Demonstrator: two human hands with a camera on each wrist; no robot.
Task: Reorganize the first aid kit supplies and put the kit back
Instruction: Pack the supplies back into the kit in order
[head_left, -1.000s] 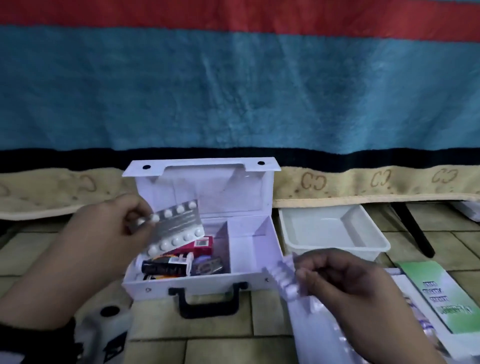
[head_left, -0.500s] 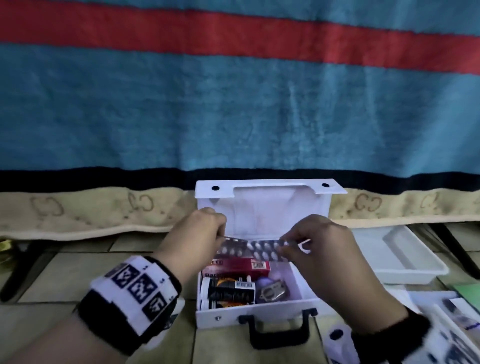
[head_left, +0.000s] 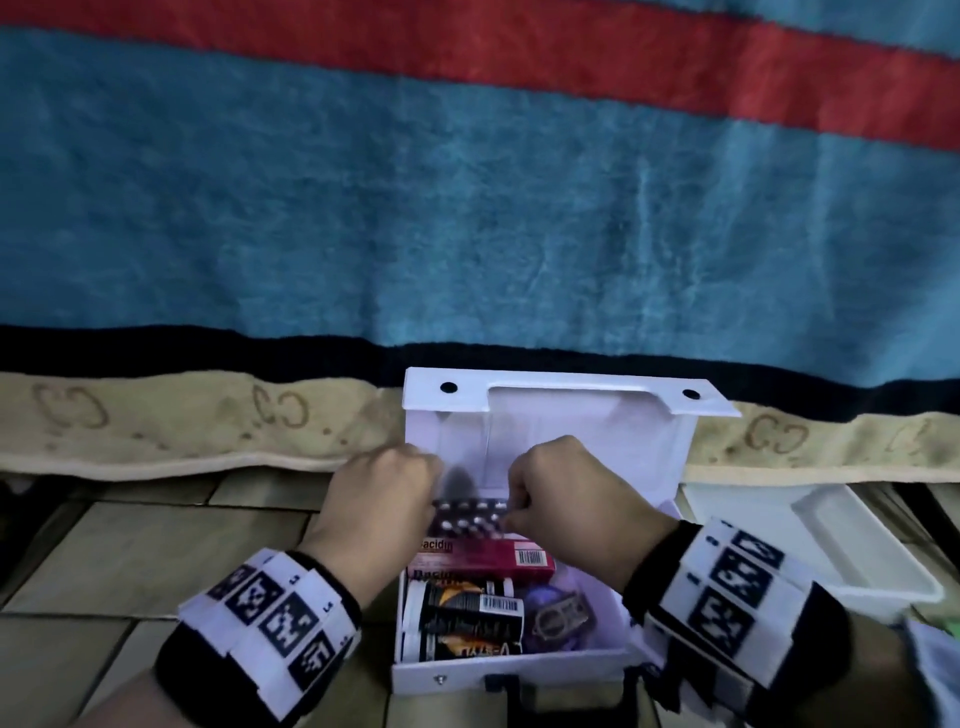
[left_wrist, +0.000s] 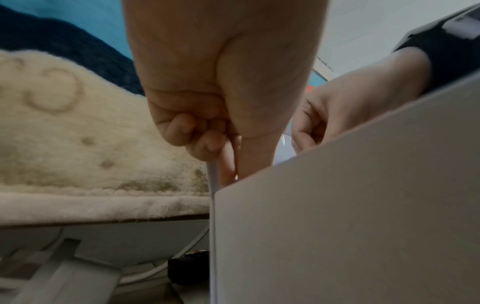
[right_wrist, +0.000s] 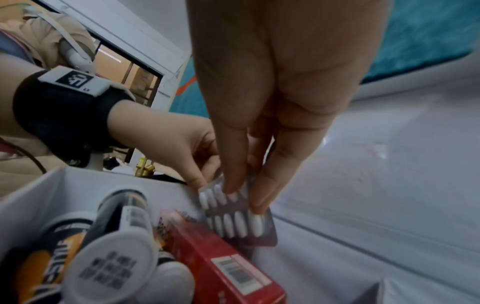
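Observation:
A white first aid kit box (head_left: 670, 457) stands open on the tiled floor, its lid upright against a blanket. Both hands hold a foil blister strip of white pills (head_left: 470, 518) (right_wrist: 235, 218) low at the back of the box, behind a red carton (head_left: 483, 558) (right_wrist: 221, 257). My left hand (head_left: 384, 499) (left_wrist: 213, 144) pinches the strip's left end. My right hand (head_left: 561, 499) (right_wrist: 241, 191) pinches its right end between thumb and fingers. Black-and-orange tubes (head_left: 462, 610) (right_wrist: 78, 242) and a purple packet (head_left: 556, 618) lie in front.
A white plastic tray (head_left: 831, 540) sits on the floor right of the box. The striped blanket (head_left: 467, 208) hangs behind, with a cream hem (head_left: 182, 431). The box's left wall (left_wrist: 337, 205) fills the left wrist view. The black handle (head_left: 501, 683) faces me.
The hands brought two strips together, then lowered them from lid height down into the back of the box. The camera has tilted up and shifted.

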